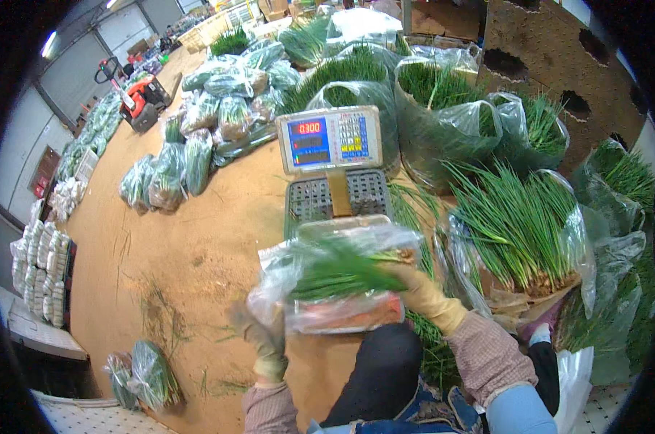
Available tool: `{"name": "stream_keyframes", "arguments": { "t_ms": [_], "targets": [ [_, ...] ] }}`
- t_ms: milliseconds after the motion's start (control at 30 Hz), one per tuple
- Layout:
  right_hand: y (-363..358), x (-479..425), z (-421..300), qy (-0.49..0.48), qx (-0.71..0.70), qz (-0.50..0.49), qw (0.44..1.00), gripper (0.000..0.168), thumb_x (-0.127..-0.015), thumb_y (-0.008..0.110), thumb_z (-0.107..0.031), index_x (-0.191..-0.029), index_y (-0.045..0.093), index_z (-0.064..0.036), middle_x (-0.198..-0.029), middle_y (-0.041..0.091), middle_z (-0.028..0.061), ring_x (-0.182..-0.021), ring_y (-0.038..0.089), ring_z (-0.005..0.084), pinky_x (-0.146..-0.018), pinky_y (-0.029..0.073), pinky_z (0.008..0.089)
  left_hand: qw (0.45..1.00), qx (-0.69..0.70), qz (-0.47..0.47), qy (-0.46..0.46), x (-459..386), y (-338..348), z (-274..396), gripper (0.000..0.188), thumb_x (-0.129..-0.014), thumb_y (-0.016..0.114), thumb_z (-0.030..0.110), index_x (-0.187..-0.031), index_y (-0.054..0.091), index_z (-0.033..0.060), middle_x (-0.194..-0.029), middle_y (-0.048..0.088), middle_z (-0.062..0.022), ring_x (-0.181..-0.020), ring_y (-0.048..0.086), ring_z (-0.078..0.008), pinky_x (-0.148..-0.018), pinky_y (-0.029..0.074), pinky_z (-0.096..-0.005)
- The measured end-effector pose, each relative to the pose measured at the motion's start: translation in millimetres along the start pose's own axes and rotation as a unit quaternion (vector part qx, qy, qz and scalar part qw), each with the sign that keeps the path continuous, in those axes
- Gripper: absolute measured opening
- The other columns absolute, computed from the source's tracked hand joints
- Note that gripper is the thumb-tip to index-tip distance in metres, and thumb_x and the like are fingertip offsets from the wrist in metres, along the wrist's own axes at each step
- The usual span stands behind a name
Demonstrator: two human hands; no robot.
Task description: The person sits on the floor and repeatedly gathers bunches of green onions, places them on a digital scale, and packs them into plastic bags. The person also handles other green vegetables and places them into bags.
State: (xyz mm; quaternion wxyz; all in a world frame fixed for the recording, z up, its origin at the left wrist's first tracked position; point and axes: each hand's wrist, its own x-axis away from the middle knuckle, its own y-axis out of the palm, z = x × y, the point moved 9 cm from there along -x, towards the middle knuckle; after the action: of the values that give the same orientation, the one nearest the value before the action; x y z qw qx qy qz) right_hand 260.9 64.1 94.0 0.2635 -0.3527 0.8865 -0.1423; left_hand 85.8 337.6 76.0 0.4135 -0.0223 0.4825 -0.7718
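Observation:
My right hand (420,293), in a pale work glove, grips a bunch of green onions (338,276). Their green tops point left and are blurred by motion, amid a clear plastic bag (276,271). At the bag's lower left edge is my left hand (262,333), also gloved and blurred; the film shows between thumb and fingers. Bag and onions are over the near part of a weighing scale, hiding much of it. Behind them rises its display (330,138), with lit red digits and a keypad, above a black plastic grid (306,198).
An open bag of loose green onions (515,233) stands at right, with tall filled bags (447,130) behind. Packed bags (167,176) lie on the brown floor (213,238) at left; two more bundles (151,374) sit lower left. A red pallet truck (140,103) stands farther back.

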Motion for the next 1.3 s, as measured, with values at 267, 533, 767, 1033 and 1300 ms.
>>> {"name": "stream_keyframes", "arguments": {
  "t_ms": [267,533,767,1033,1300],
  "targets": [
    [102,-60,89,-0.019,0.321,-0.222,0.921,0.044,-0.078,0.042,-0.006,-0.121,0.043,-0.018,-0.079,0.058,0.0134,-0.072,0.059,0.0275,-0.061,0.047,0.0391,0.860,0.475,0.071,-0.173,-35,4,-74,0.010,-0.082,0.055,0.012,-0.080,0.055,0.0021,-0.073,0.055,-0.0014,-0.065,0.049,-0.0095,-0.060,0.041,-0.0223],
    [60,-55,155,0.234,0.419,-0.166,0.862,0.037,-0.066,0.060,-0.015,-0.100,0.053,-0.002,-0.101,0.054,0.0166,-0.098,0.048,0.0316,-0.085,0.038,0.0398,0.916,0.372,0.056,-0.138,-74,-16,-31,0.027,-0.081,0.055,0.009,-0.106,0.050,-0.0004,-0.097,0.053,-0.0077,-0.084,0.051,-0.0144,-0.075,0.042,-0.0256],
    [18,-27,48,0.102,0.174,-0.028,0.979,0.044,-0.067,0.059,-0.015,-0.107,0.049,0.002,-0.098,0.054,0.0194,-0.094,0.050,0.0342,-0.084,0.039,0.0412,0.971,0.037,0.140,0.190,-39,-54,111,0.044,-0.078,0.057,0.012,-0.117,0.042,0.0002,-0.120,0.044,-0.0157,-0.119,0.033,-0.0307,-0.100,0.023,-0.0419],
    [-76,70,48,0.190,0.188,0.091,0.959,0.030,-0.076,0.055,-0.013,-0.103,0.052,-0.001,-0.089,0.057,0.0201,-0.086,0.054,0.0343,-0.076,0.044,0.0387,0.876,0.330,-0.113,0.332,44,16,326,0.040,-0.067,0.063,0.011,-0.106,0.053,0.0056,-0.120,0.046,-0.0157,-0.119,0.032,-0.0375,-0.099,0.025,-0.0461],
    [-203,232,78,0.397,0.308,0.109,0.858,0.033,-0.079,0.050,-0.015,-0.110,0.052,-0.004,-0.103,0.056,0.0156,-0.093,0.053,0.0313,-0.076,0.044,0.0384,0.776,0.334,-0.437,0.309,201,199,386,0.039,-0.069,0.066,0.013,-0.104,0.053,0.0028,-0.098,0.057,-0.0121,-0.089,0.055,-0.0242,-0.075,0.045,-0.0311]
  ]
}}
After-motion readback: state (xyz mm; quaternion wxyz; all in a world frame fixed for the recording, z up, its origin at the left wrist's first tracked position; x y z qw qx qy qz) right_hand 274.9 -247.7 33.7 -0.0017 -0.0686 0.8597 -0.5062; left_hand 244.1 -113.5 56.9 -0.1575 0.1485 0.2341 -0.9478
